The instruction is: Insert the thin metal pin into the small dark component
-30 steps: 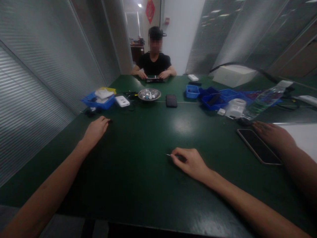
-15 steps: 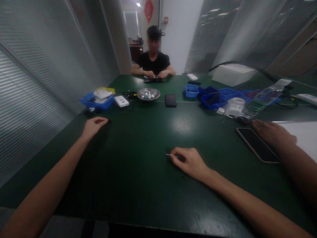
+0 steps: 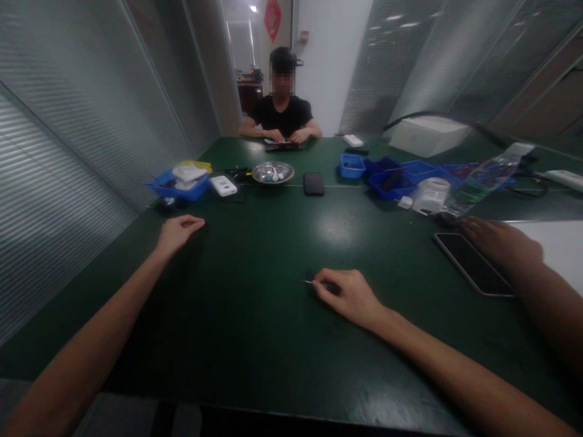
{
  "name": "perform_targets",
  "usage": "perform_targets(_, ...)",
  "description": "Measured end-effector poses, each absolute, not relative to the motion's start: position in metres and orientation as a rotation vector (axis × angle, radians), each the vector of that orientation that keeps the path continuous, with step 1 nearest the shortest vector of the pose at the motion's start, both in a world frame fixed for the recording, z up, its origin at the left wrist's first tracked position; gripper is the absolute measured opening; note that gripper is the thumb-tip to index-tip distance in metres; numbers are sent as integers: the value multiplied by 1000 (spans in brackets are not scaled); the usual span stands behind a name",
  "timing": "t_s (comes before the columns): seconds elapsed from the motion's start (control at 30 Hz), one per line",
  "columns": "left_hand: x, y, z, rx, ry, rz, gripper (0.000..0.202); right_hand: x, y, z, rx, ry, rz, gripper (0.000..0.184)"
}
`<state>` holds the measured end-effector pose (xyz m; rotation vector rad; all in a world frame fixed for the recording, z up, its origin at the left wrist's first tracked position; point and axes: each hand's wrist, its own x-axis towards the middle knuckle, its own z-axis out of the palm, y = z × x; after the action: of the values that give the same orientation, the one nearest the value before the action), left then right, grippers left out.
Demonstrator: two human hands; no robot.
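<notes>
My left hand (image 3: 178, 233) is closed in a pinch above the left part of the green table (image 3: 255, 303). A small dark thing (image 3: 206, 224) shows at its fingertips, too small to name. Nearer to me, my right hand (image 3: 348, 294) rests low over the table with thumb and forefinger pinched together. From that pinch a thin, silvery, pointed piece (image 3: 306, 281) sticks out to the left; the rest of it is hidden by the fingers.
Behind my left hand stand a blue tray (image 3: 191, 193) and a white device (image 3: 223, 186). Farther off are a metal bowl (image 3: 273, 173) and a dark flat case (image 3: 314, 184). A phone (image 3: 473, 265) lies right, beside another person's hand (image 3: 501, 243). Someone sits opposite.
My left hand has shifted slightly to the right, still pinched. My right hand stays in nearly the same place with the thin silvery piece.
</notes>
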<state>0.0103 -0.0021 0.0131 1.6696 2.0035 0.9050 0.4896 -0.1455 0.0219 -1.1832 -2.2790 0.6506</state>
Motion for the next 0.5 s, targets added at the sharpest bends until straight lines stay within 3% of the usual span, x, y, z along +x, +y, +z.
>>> perform_targets(0.2,122,-58,30,2016,1370,597,31,484,-145,23,-1193,-2269,645,22)
perform_targets(0.33,196,-100,30,2095,931,607,21,475,-143,26,-1196,-2265,615,19)
perform_targets(0.5,219,-116,24,2091,891,642,21,477,-141,29,-1169,-2286,629,17)
